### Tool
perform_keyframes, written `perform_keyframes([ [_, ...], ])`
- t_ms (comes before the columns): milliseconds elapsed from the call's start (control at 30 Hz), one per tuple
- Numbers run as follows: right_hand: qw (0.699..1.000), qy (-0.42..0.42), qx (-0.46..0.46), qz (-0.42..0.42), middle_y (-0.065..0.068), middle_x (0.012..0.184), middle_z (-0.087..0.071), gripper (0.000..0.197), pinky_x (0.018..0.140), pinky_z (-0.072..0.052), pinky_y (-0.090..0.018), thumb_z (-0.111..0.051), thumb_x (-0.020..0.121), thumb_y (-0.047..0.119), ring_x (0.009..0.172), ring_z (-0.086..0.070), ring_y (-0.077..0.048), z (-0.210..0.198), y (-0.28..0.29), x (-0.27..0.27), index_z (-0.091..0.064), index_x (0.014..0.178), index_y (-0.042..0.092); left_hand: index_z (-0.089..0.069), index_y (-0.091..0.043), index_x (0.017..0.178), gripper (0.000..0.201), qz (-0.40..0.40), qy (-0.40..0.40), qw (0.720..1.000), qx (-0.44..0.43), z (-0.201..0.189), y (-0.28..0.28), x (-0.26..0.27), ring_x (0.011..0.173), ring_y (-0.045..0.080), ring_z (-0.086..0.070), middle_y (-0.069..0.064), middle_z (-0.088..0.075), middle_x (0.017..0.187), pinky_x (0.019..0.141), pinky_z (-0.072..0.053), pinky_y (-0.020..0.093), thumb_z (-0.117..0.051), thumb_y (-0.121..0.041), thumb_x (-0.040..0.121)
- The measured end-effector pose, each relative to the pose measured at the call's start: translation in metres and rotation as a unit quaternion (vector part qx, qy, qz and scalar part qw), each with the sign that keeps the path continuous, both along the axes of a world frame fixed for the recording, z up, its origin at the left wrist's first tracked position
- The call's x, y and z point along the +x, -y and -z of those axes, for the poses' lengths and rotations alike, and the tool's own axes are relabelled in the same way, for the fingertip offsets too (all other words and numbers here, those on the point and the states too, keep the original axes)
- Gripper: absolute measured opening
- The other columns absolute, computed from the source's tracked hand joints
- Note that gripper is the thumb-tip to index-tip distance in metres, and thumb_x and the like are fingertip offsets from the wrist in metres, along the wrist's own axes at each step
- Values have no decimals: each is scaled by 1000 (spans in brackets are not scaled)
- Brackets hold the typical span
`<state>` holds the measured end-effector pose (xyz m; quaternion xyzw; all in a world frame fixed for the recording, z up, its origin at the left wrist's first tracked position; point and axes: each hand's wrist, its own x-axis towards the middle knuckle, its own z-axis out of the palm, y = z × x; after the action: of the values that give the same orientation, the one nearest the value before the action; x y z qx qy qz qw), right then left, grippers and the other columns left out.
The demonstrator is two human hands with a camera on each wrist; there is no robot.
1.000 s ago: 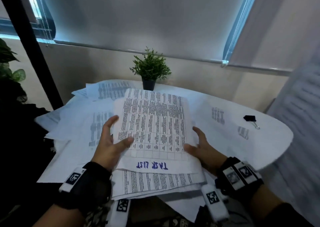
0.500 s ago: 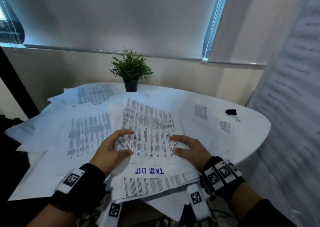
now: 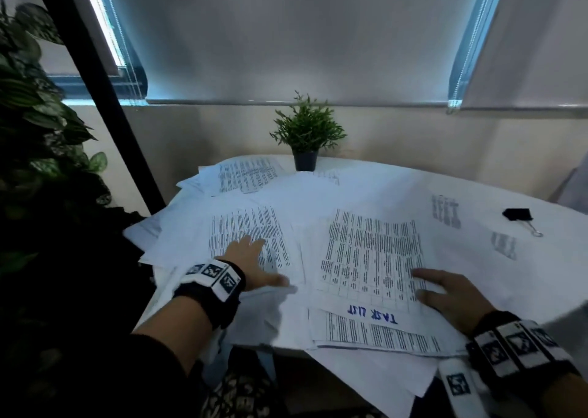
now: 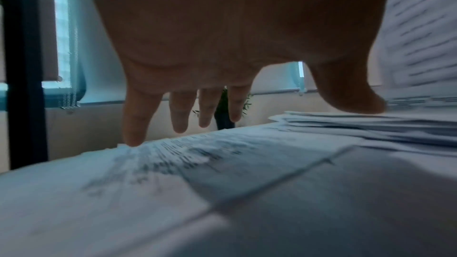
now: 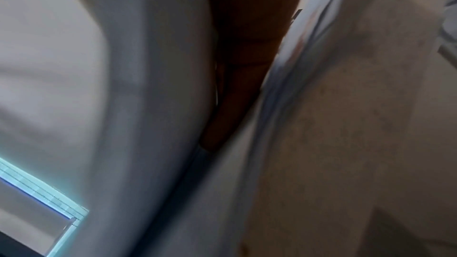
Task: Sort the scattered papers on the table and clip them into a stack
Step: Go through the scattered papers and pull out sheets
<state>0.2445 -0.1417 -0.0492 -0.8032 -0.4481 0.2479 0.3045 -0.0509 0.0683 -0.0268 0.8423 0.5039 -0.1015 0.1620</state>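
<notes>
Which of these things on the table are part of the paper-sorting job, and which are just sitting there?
Part of the job:
gathered stack under the right hand
loose printed sheet under the left hand
far sheets
black binder clip

Just there:
potted plant
leafy plant
window blind

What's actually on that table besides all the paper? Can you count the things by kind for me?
Black binder clip: 1
Small potted plant: 1
Hands resting on the papers: 2, the left hand and the right hand
Loose printed sheets: many, overlapping, too layered to count

Total apart from the sheets: 4
</notes>
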Motion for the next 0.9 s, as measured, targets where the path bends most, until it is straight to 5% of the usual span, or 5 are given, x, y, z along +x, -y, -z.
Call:
perform_keyframes([
  [333, 1000, 1, -7, 0, -7, 138, -50, 42, 105, -28, -25, -64, 87, 12, 128, -44, -21, -2, 2, -3, -56, 128, 17, -58, -29, 115, 26, 46, -6, 992, 113, -3, 16, 10, 105, 25, -60, 4, -62, 118, 80, -46, 30, -45, -33, 94],
  [433, 1000, 0, -14, 2, -7, 138, -49, 42, 106, -28, -25, -64, 88, 13, 128, -44, -21, -2, 2, -4, -55, 129, 18, -60, -26, 105, 22, 22, 57, 991, 121, -7, 7, 4, 98, 26, -61, 4, -66, 111, 79, -48, 30, -47, -40, 94],
  [600, 1000, 6, -18, 7, -7, 138, -49, 43, 107, -29, -27, -64, 87, 14, 128, -44, -22, -2, 0, -5, -55, 129, 19, -39, -33, 137, 83, 80, -24, 996, 16, 9, 24, 8, 121, 21, -52, -4, -52, 135, 99, -44, 39, -64, -72, 67],
  [800, 1000, 16, -22, 4, -7, 138, -49, 43, 107, -28, -25, -64, 87, 16, 128, -43, -21, 1, -1, -4, -55, 129, 20, -58, -32, 105, 23, 105, -40, 988, 102, -1, 33, 15, 106, 20, -58, -2, -59, 117, 84, -45, 31, -54, -43, 86],
  [900, 999, 22, -28, 6, -7, 137, -49, 43, 107, -29, -27, -64, 87, 17, 128, -44, -22, 0, 0, -4, -56, 128, 22, -52, -21, 109, 20, 56, 7, 989, 138, -18, 34, 13, 100, 30, -60, 10, -62, 111, 77, -44, 32, -43, -26, 92],
])
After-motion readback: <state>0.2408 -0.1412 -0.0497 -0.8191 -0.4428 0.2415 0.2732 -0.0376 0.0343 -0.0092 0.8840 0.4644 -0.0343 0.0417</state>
